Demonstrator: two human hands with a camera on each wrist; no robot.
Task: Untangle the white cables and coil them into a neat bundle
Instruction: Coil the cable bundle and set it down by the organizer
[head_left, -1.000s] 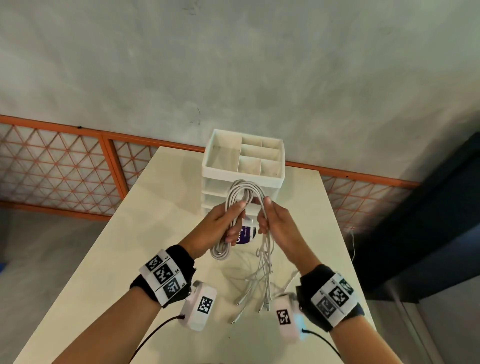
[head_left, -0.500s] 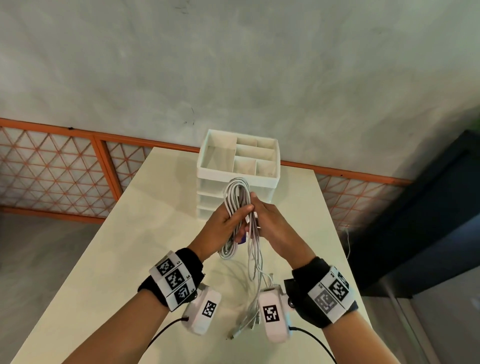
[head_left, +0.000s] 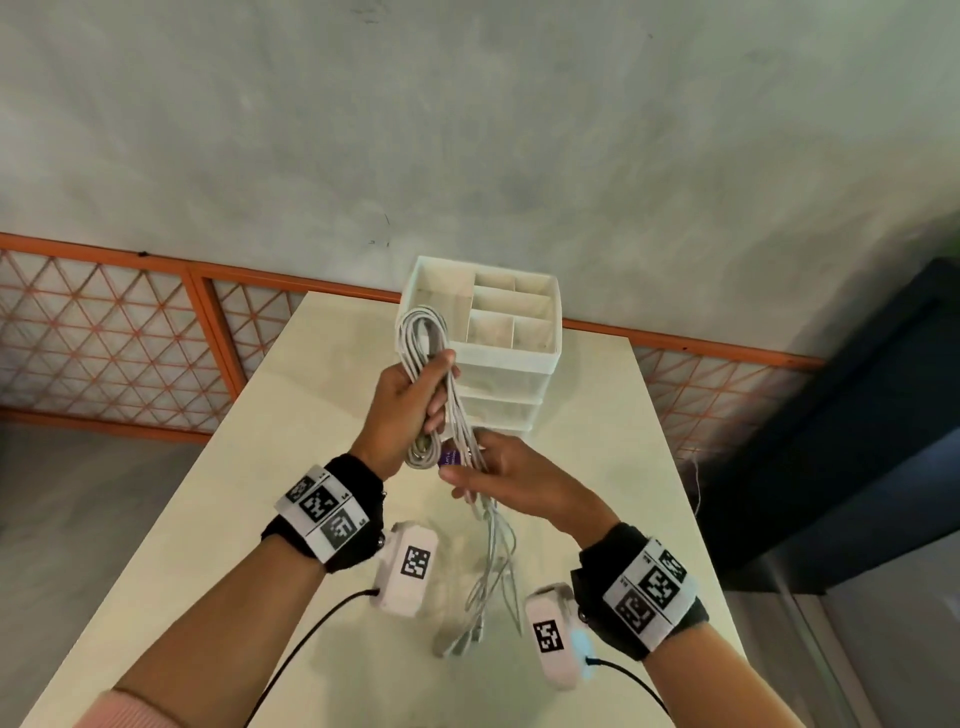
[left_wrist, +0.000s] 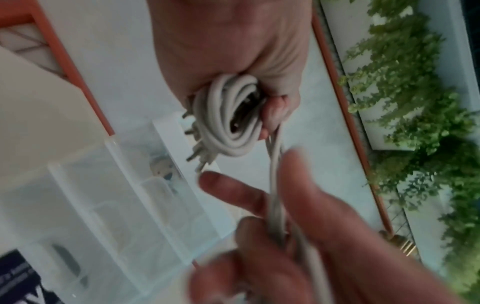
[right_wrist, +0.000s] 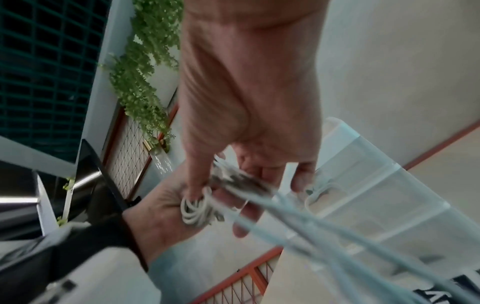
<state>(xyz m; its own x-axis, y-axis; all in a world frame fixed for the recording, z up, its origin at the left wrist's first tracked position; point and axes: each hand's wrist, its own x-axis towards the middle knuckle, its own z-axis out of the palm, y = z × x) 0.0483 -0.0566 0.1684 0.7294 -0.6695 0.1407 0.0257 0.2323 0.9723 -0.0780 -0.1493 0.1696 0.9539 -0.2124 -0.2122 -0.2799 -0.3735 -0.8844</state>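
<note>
My left hand (head_left: 434, 397) grips a coil of white cables (head_left: 422, 338), held upright above the table; the loops stick out above and below the fist. The left wrist view shows the coil's lower end (left_wrist: 228, 125) under my palm. Loose cable strands (head_left: 470, 441) run down from the coil into my right hand (head_left: 470, 480), which pinches them just below the coil. Their free ends with plugs (head_left: 465, 642) hang close to the table top. In the right wrist view the strands (right_wrist: 249, 182) pass through my right fingers, blurred.
A white drawer organizer (head_left: 524, 358) with open top compartments stands on the cream table (head_left: 249, 493) right behind the coil. A small purple-labelled object (head_left: 451, 458) shows between my hands. Orange lattice railing (head_left: 104, 338) runs behind the table; its right edge drops off near my right wrist.
My left hand has lifted the coil higher and to the left. My right hand has slid down the loose strands, from beside the coil to below it.
</note>
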